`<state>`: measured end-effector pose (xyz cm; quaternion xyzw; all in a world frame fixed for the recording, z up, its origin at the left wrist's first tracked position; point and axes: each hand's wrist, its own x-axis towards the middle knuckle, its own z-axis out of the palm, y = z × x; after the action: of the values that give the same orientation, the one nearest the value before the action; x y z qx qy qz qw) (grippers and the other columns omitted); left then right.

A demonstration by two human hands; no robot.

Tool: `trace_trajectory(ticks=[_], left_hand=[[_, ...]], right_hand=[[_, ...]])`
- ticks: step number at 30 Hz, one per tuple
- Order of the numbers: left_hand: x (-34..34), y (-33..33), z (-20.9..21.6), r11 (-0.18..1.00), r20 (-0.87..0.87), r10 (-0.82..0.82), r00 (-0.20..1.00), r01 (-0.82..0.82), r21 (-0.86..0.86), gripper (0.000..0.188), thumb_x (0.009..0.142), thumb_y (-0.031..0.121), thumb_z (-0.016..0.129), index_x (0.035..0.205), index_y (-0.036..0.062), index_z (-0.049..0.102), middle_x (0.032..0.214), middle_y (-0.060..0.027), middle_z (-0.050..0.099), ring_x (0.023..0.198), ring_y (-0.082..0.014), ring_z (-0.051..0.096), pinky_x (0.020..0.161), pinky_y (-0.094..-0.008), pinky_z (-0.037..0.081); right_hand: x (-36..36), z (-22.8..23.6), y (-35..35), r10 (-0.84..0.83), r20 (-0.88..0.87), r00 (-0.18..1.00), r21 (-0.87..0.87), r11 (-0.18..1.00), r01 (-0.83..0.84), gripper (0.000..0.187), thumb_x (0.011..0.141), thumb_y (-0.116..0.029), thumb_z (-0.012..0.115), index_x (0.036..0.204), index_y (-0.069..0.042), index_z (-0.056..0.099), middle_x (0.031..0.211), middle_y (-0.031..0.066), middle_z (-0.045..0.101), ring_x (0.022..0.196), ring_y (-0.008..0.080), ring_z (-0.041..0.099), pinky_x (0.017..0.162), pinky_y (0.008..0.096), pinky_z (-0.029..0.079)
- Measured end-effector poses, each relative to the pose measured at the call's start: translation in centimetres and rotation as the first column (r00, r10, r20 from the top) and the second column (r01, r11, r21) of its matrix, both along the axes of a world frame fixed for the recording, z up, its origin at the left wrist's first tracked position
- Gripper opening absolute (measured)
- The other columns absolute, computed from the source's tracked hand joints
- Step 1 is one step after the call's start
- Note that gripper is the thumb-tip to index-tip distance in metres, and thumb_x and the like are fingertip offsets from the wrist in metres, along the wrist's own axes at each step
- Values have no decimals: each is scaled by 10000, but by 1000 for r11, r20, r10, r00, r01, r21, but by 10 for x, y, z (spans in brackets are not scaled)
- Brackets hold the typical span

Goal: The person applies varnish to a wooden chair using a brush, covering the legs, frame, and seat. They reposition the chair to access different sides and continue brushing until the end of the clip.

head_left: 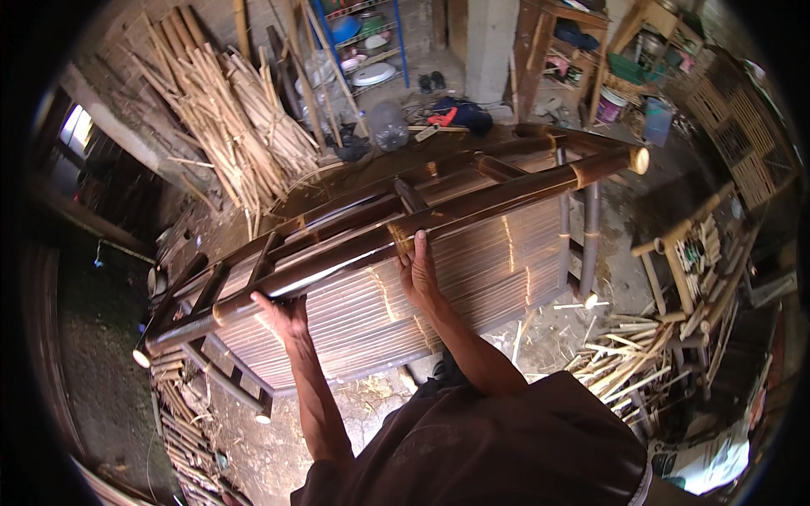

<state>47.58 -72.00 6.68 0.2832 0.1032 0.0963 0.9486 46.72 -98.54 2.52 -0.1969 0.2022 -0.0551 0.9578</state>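
In front of me is a long dark-brown bamboo furniture frame (pixel 498 201), slanting from lower left to upper right. Its thick poles are joined by short crosspieces, and pale binding wraps some joints. A panel of thin bamboo slats (pixel 472 270) fills the side facing me. My left hand (pixel 285 319) grips the near top pole left of its middle, thumb along the pole. Farther right, my right hand (pixel 418 271) holds the same pole beside a pale binding, thumb up over it and fingers curled underneath. Part of the fingers of both hands is hidden or shadowed by the pole.
Bundled bamboo strips (pixel 228 118) lean at the back left. Loose offcuts (pixel 624 354) lie on the floor at right, more sticks (pixel 181 422) at lower left. A blue-framed shelf (pixel 371 46), a clear round bottle (pixel 389 126) and a white bucket (pixel 611 104) stand behind.
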Motion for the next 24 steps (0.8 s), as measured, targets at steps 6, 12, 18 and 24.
trace_trajectory(ticks=[6,12,18,24], left_hand=[[51,6,-7,993,-23,69,997,-66,102,769,865,724,378,1346,132,473,1325,-64,520,1218,-268,458,1049,-485,342],[92,-2,-9,988,-64,119,991,-112,104,755,886,715,346,1340,125,471,1332,-80,510,1216,-277,457,1036,-502,349],[123,4,-15,988,-81,119,990,-110,106,761,885,699,384,1385,126,408,1388,-119,446,1261,-324,417,1039,-552,349],[149,-4,-22,997,-54,72,996,-71,22,861,810,713,521,1407,113,358,1408,-142,405,1280,-351,385,1053,-579,338]], right_hand=[[49,8,37,156,-17,988,-15,988,-156,365,785,-423,775,966,-219,533,825,-142,442,662,-17,367,643,161,360],[79,-17,47,354,170,920,-206,925,-318,391,838,-390,731,1094,-179,524,994,-102,490,905,43,434,931,320,370],[109,-27,50,365,216,905,-139,929,-342,393,856,-350,716,1118,-145,508,1032,-58,480,996,84,450,1015,402,355],[139,-37,85,531,111,840,-378,804,-458,538,874,-366,686,1239,-27,483,1228,68,507,1202,153,429,1077,386,320]])
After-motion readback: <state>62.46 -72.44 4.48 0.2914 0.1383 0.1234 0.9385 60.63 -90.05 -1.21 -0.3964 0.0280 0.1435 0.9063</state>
